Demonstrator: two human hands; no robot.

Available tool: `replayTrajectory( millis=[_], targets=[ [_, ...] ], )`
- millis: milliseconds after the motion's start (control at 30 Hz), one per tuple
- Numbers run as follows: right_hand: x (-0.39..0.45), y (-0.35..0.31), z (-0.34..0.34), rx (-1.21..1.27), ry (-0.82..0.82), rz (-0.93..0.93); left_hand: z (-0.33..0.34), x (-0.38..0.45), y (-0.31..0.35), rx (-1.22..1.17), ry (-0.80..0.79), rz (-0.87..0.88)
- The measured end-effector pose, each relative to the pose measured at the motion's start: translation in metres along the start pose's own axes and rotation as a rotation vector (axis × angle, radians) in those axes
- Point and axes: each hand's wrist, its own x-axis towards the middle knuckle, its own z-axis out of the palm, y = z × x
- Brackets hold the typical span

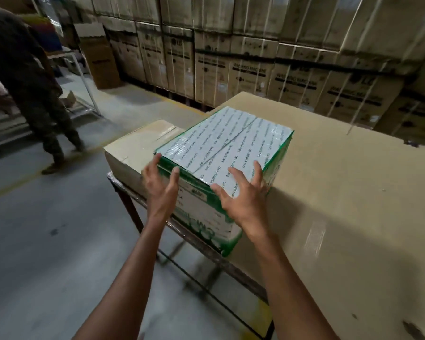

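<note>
A green-and-white carton [227, 143], its top covered in white printed tape, stands in the middle of the view on a metal-framed table [130, 204]. My left hand [161, 185] is at the carton's near left corner with spread fingers, the thumb touching the top edge. Over the near right corner my right hand [243, 196] spreads its fingers across the taped top. Neither hand curls round anything.
A plain brown box [133, 146] sits left of and behind the carton. A large brown cardboard box [341, 192] fills the right side. Stacked strapped cartons [231, 57] line the back. Another person [30, 77] walks on the concrete floor [47, 241] at the left.
</note>
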Motion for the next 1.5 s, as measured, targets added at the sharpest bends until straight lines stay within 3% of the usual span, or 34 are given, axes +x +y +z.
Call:
replayTrajectory(
  millis=[133, 367, 800, 967, 1033, 1167, 1300, 1433, 1500],
  targets=[
    [-0.001, -0.02, 0.014, -0.018, 0.064, 0.095, -0.004, 0.03, -0.022, -0.078, -0.006, -0.1],
    [-0.006, -0.018, 0.034, -0.009, 0.271, 0.166, -0.005, 0.046, -0.072, -0.197, -0.311, -0.308],
    [-0.054, 0.066, -0.022, 0.225, 0.409, 0.228, 0.005, 0.024, -0.036, -0.301, -0.412, 0.047],
    [-0.092, 0.114, -0.041, 0.375, 0.471, 0.351, 0.022, 0.024, -0.066, -0.156, -0.501, -0.152],
    [-0.105, 0.13, -0.044, 0.419, 0.483, 0.376, 0.027, 0.016, -0.065, -0.205, -0.566, -0.186],
    [-0.124, 0.16, -0.049, 0.485, 0.455, 0.472, 0.038, -0.007, -0.036, -0.292, -0.616, -0.176],
    [-0.139, 0.18, -0.06, 0.397, 0.456, 0.599, 0.051, -0.029, -0.01, -0.378, -0.625, -0.168],
    [-0.15, 0.161, -0.082, 0.408, 0.495, 0.613, 0.06, -0.057, 0.015, -0.372, -0.681, -0.135],
    [-0.154, 0.144, -0.098, 0.545, 0.567, 0.59, 0.067, -0.071, 0.025, -0.334, -0.712, -0.118]
  ],
)
